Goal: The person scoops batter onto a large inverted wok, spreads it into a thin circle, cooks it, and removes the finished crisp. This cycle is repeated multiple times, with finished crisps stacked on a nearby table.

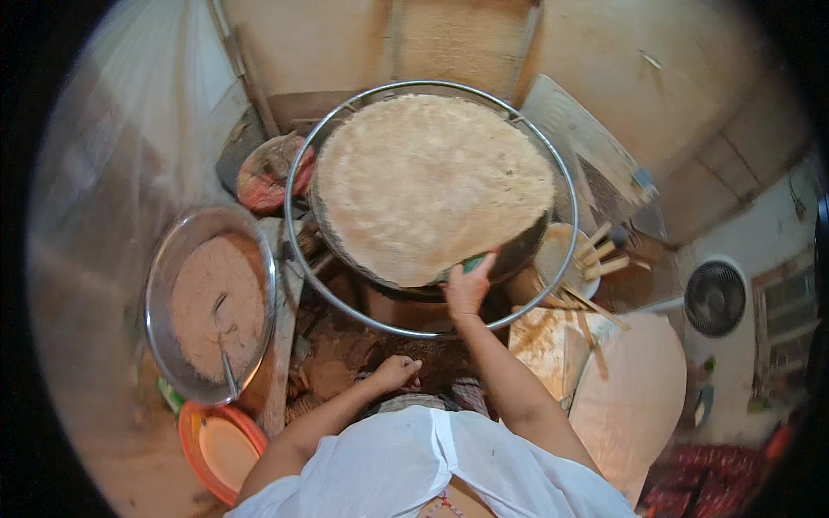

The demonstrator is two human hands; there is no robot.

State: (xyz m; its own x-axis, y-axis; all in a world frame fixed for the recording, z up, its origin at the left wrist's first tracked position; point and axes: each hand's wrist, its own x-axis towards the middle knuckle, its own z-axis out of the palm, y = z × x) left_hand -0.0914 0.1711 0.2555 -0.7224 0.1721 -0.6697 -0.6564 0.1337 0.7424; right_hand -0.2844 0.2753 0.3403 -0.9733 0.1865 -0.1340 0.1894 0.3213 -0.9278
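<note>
A broad, pale round sheet of batter or thin pancake (pixel 432 177) covers most of a dark round griddle (pixel 525 250). Its lower right edge leaves part of the griddle bare. At that edge my right hand (pixel 469 289) is closed around a small green flat tool (pixel 473 262), mostly hidden by my fingers. The right forearm passes under or over the metal ring (pixel 380 325) round the griddle; I cannot tell which. My left hand (pixel 397 373) is curled below the ring, close to my body. Whatever its fingers hold, if anything, is hidden.
Left stands a metal basin (pixel 155 324) of pinkish-brown batter with a ladle (pixel 228 371) in it. An orange-rimmed tub (pixel 188 449) sits below. On the right are a bowl with wooden-handled tools (pixel 609 266), a large pale round sheet (pixel 635 371) and a fan (pixel 715 298).
</note>
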